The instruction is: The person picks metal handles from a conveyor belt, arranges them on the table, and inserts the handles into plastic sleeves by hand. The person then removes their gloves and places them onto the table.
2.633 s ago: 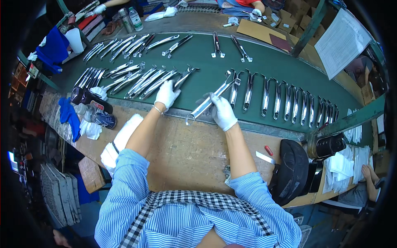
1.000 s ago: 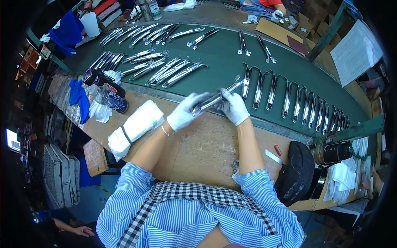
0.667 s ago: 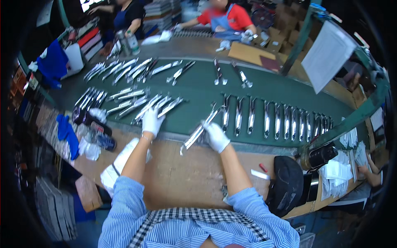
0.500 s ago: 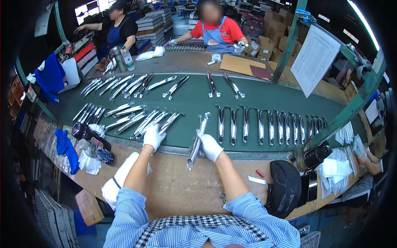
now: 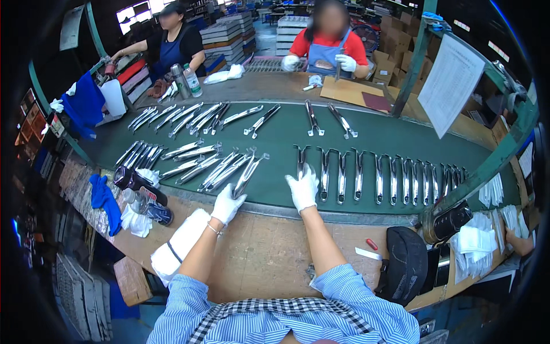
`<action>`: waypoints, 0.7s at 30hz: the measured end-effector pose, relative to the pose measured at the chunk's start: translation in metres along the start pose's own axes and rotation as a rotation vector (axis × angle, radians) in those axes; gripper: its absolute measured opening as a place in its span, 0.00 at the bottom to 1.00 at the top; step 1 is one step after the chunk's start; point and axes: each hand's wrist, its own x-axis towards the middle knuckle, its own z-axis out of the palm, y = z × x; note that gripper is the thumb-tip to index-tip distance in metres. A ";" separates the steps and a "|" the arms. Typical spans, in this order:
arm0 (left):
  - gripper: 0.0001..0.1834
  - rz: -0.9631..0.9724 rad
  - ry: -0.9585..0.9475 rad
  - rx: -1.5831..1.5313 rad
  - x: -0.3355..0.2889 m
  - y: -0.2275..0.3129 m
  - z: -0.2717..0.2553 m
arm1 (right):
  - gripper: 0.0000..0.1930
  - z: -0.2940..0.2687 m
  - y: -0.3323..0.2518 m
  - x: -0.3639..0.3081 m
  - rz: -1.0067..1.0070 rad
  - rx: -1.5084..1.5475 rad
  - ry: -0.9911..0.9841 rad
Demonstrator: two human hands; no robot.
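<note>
Both my hands wear white gloves. My left hand (image 5: 229,205) is closed on the near end of a long chrome metal part (image 5: 247,175), at the right edge of a loose group of similar chrome parts (image 5: 217,170). My right hand (image 5: 302,188) grips another chrome metal part (image 5: 301,159), which stands lengthwise on the green belt (image 5: 281,155) at the left end of a neat row of chrome parts (image 5: 358,175). Each part is a narrow shiny length with a small bent bracket at its far end. My right fingers partly hide the one they hold.
Across the belt, one person in a red shirt (image 5: 329,46) holds a strip-like piece; another in dark clothes (image 5: 175,40) stands left. More chrome parts (image 5: 195,117) lie along the belt's far side. A green post (image 5: 409,63), black bag (image 5: 403,261) and bottles (image 5: 143,203) border the area.
My right hand has moved forward and set its chrome part down at the left end of the row. My left hand has closed around a part from the loose group.
</note>
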 end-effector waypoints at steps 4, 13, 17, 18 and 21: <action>0.22 0.040 -0.062 -0.033 -0.003 0.037 0.013 | 0.30 -0.008 -0.009 -0.004 -0.045 0.504 -0.341; 0.18 0.093 -0.208 -0.294 -0.023 0.047 0.050 | 0.24 -0.021 -0.011 -0.002 0.136 0.724 -0.542; 0.14 -0.018 -0.356 -0.286 -0.036 0.058 0.036 | 0.19 -0.011 0.007 0.005 0.099 0.806 -0.375; 0.13 -0.023 -0.376 -0.340 -0.039 0.058 0.034 | 0.17 -0.005 0.015 0.009 0.070 0.816 -0.338; 0.10 -0.155 -0.414 -0.535 -0.050 0.051 0.017 | 0.16 -0.009 -0.006 0.001 0.195 0.964 -0.393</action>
